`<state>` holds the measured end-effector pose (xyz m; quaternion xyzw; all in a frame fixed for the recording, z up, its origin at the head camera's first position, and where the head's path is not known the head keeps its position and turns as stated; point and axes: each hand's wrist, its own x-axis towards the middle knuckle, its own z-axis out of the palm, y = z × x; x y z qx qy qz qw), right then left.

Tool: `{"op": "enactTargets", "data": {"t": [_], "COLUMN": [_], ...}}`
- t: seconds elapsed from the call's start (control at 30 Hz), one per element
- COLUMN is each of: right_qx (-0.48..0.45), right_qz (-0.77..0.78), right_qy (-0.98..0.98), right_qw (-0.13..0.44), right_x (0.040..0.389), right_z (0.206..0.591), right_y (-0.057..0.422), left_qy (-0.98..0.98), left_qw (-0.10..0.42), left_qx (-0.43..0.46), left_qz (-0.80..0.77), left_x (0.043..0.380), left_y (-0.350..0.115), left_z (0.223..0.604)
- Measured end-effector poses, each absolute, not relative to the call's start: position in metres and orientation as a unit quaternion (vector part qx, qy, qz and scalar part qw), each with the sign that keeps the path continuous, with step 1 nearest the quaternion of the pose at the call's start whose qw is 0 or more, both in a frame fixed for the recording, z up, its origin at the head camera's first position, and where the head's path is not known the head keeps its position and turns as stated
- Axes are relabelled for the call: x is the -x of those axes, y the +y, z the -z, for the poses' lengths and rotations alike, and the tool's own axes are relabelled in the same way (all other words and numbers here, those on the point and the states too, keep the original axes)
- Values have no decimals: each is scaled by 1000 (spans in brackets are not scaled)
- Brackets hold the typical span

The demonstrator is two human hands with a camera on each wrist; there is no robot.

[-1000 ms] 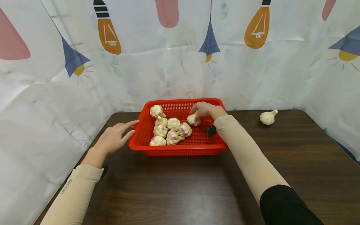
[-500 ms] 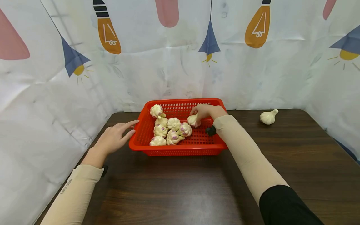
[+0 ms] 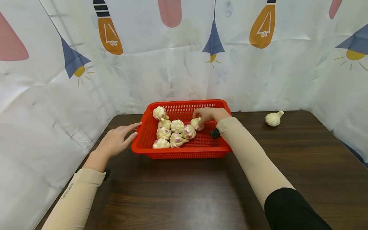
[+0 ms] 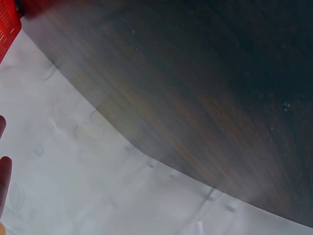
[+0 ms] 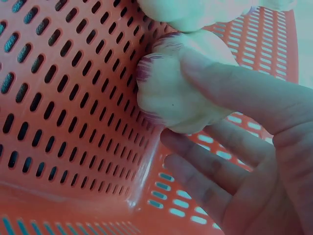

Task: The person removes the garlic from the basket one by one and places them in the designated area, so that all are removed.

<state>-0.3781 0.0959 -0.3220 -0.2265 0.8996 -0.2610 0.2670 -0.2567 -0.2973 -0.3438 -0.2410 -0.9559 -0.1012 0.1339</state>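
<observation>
In the head view my right hand (image 3: pixel 207 115) reaches into a red plastic basket (image 3: pixel 187 155) and holds a garlic bulb (image 3: pixel 195 122). Seen from the right wrist, the thumb lies across this bulb (image 5: pixel 171 95), with fingers on its far side; its purple-streaked end faces the basket floor. To its left, several more garlic bulbs (image 3: pixel 177 126) fill the basket's left half. My left hand (image 3: pixel 116 140) is at the basket's left rim, fingers extended and fingertips at the edge. Only a few of its fingertips show in the left wrist view.
One separate garlic bulb (image 3: pixel 273 119) lies on the dark wooden table (image 3: pixel 172 191), right of the basket. A white curtain (image 3: pixel 184 70) printed with lamps hangs behind the table and along its sides.
My right hand has shifted slightly lower with the bulb, whose stem now leans more to the left. The left hand and basket stay where they were.
</observation>
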Motion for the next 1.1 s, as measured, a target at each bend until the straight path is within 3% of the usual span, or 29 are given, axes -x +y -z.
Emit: {"op": "enactTargets", "data": {"t": [0.3, 1.1], "right_qx": [213, 279], "right_qz": [269, 201], "right_qy": [897, 911], "right_qw": [280, 228], "right_x": [374, 358], "right_z": [323, 281], "right_y": [93, 122], "left_qy": [-956, -957], "left_qw": [136, 129], "left_qx": [244, 244], "left_qz": [95, 88], "left_x": [258, 256], "left_y": [-297, -296], "left_z": [344, 341]}}
